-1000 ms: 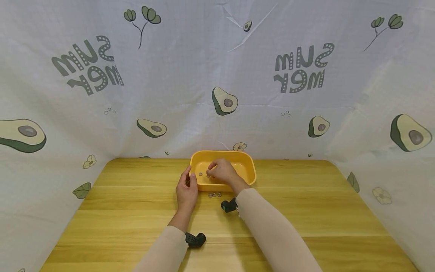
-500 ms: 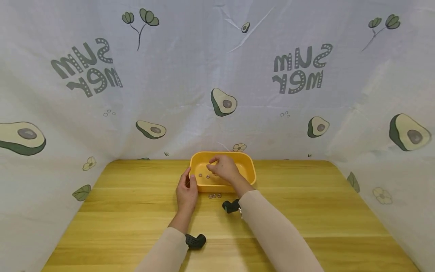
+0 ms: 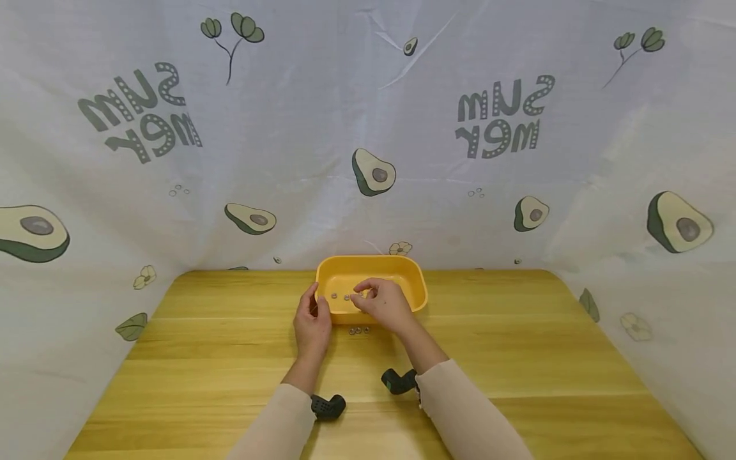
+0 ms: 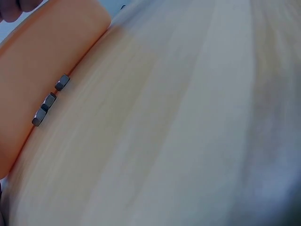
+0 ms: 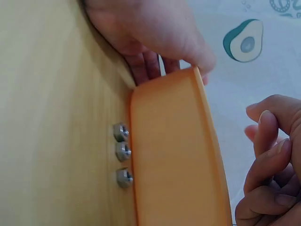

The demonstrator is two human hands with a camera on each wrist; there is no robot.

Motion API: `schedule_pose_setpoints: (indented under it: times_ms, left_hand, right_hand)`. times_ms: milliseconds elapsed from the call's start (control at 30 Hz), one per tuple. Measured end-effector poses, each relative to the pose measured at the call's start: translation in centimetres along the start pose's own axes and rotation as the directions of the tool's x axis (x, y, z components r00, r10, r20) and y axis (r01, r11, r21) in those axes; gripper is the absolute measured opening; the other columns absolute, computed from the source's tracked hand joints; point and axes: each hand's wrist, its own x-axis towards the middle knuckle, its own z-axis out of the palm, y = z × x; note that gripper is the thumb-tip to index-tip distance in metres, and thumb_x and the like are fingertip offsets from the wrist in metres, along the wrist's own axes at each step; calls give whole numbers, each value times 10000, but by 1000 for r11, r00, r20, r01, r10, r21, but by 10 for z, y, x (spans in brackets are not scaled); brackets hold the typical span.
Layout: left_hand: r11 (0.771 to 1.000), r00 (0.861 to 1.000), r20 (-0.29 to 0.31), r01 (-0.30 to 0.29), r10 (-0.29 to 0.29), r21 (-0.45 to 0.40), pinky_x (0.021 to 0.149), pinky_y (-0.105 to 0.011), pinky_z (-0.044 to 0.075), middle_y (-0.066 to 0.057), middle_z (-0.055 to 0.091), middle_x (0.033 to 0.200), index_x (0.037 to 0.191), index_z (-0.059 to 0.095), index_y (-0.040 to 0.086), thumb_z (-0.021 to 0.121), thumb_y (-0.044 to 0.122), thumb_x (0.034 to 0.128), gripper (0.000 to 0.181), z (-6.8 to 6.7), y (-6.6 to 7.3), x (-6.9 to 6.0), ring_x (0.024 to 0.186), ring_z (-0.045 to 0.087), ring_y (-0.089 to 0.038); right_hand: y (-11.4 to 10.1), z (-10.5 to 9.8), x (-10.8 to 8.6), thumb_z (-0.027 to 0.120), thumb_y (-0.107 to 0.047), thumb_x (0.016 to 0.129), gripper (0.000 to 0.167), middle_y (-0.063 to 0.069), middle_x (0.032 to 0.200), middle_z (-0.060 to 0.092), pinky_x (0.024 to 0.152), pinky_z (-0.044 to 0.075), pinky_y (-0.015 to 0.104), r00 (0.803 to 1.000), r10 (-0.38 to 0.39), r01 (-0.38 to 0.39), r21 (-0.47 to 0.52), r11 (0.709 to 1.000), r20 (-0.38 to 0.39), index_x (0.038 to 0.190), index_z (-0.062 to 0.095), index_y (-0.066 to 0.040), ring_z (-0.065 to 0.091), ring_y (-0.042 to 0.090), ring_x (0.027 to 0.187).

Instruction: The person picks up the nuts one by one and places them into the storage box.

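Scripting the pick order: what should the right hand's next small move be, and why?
Probably lower the right hand to the rightmost nut in front of the yellow bin and pinch it: it sits slightly apart from the other two nuts, no nut shows in that hand, and the left hand rests at the bin's left end.

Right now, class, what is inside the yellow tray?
Inside the yellow tray, two small metal nuts lie on its floor; another seems to show partly behind the right hand. Whatever that hand covers cannot be seen.
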Motion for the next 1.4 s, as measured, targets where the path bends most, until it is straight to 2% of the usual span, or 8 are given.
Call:
schedule_pose_setpoints:
  times_ms: [233,400,500,667,833,1067,1267,1400]
  left_hand:
    - [1000,1000,13,18,-18,-7,1074,-487,523,-145,629,1410,1430,590,169,562,193,1023,409,-1,1,0,1278,619,-315]
    - [1000,1000,2,5,-5,-5,1067,-490,525,-147,628,1411,1425,594,165,555,192,1025,402,-1,1,1,1267,620,-314]
    - [1000,1000,-2,11,-11,-1,1068,-490,522,-149,627,1413,1424,597,166,560,195,1024,402,-1,1,1,1263,619,-311]
    - [999,999,-3,36,-36,-8,1083,-488,513,-133,615,1435,1423,598,180,564,210,1023,403,-1,1,1,1286,605,-306]
    - [999,999,-1,38,-38,-14,1085,-480,515,-124,610,1448,1423,600,182,574,217,1018,407,-3,1,1,1294,606,-302]
    - [999,999,1,32,-32,-26,1078,-483,518,-130,623,1426,1421,602,190,571,219,1025,399,-2,1,2,1278,613,-300]
    - [999,1000,13,28,-27,-36,1076,-480,521,-135,620,1426,1430,594,186,568,219,1031,402,-2,1,2,1279,613,-299]
    - [999,1000,9,25,-24,-33,1076,-477,522,-132,625,1420,1426,596,180,569,223,1031,398,-2,1,2,1274,615,-296]
  right_hand:
    - [8,3,-25,794,-225,891,142,9,634,553,479,362,237,999,34,-33,56,998,-28,995,763,-133,458,150,529]
    - [25,11,-37,786,-206,894,125,-7,627,541,487,378,225,996,84,-84,91,992,2,971,764,-109,470,129,535]
    - [37,19,-41,781,-211,892,128,-20,620,566,483,395,227,996,85,-86,69,994,17,967,774,-108,488,114,527]
    - [51,25,-44,774,-218,890,196,-21,656,657,514,467,267,997,77,-77,29,997,8,1035,773,-87,567,113,549]
    - [58,29,-44,759,-210,892,243,-26,661,681,534,473,275,996,86,-86,37,996,-3,1095,754,-77,580,116,554]
    - [61,35,-43,754,-205,850,195,-39,628,568,511,414,253,996,62,-63,-14,998,-59,1023,761,-116,498,109,522]
    - [62,36,-43,756,-198,839,167,-43,637,558,513,405,255,995,50,-53,-38,998,-87,991,759,-129,492,109,530]
    - [63,36,-43,766,-213,848,93,-47,644,580,548,428,263,994,59,-62,-37,997,-93,911,746,-148,516,112,564]
